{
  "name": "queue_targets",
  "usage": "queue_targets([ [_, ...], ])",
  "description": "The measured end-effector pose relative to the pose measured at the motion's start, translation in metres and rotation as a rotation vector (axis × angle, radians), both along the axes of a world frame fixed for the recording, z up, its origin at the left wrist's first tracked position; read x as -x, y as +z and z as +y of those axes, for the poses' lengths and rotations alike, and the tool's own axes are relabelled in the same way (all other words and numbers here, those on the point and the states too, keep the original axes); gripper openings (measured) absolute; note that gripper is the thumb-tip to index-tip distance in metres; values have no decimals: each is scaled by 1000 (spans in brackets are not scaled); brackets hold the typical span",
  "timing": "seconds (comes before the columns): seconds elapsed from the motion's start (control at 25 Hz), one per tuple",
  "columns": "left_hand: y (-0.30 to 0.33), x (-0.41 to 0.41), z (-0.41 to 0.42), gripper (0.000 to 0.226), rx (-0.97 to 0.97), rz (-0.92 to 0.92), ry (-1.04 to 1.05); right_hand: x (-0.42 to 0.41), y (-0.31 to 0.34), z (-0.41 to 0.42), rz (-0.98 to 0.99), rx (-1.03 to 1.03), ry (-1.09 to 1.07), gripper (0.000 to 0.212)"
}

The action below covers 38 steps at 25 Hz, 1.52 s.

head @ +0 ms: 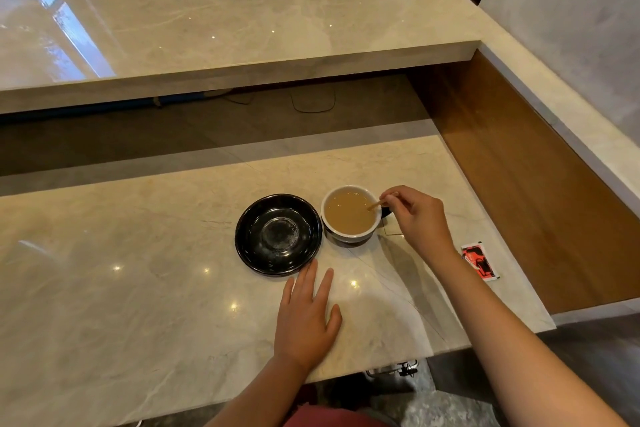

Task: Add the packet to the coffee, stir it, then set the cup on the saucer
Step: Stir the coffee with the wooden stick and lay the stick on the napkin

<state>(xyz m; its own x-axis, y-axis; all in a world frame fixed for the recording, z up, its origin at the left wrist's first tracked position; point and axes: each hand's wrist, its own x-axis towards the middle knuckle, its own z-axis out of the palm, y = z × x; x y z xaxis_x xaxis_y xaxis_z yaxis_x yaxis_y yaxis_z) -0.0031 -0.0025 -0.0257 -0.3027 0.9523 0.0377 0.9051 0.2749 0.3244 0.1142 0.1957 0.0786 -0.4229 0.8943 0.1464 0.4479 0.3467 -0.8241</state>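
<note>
- Right hand (417, 218): thumb and forefinger pinched on the top end of a thin wooden stirrer (375, 204), remaining fingers curled loosely behind.
- Stirrer slanted, lower tip dipped into the coffee (349, 215) at the right side of the cup (349, 237).
- Cup white inside, filled with light brown coffee, standing directly on the marble counter (138, 305) — not on the saucer (278, 234).
- Dark handle of the cup partly hidden under the right hand, pointing right.
- Saucer black and glossy, just beside the cup on its left, rims nearly touching; nothing in it.
- Left hand (306, 319): flat on the counter, palm down, fingers slightly spread, holding nothing, fingertips just short of the saucer's near rim.
- Packet (479, 262): red, black and white, lying flat near the counter's right edge, well apart from the cup and to the right of the right forearm — torn or whole, cannot tell.
- Raised marble ledge (242, 21) behind the counter, with 1 dark cable (313, 104) in the shadowed gap under it.
</note>
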Motion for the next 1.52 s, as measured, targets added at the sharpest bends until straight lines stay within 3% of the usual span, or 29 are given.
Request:
queue_targets([
  [0.12,0,0,0,59,4,5,-6,-9,-2,-2,48,163,-4,16],
  [0.32,-1,0,1,58,-2,4,0,-2,-9,-19,351,451,-34,15],
  [0.6,0,0,0,58,6,5,4,27,-15,-21,410,388,-169,15],
  [1.04,-1,1,1,58,13,11,3,5,5,-11,27,37,-29,17],
  [1.16,-1,1,1,58,13,11,3,1,12,-11,-74,31,0,16],
  [1.52,-1,0,1,57,-6,-9,-9,15,-7,-29,348,446,-159,16],
])
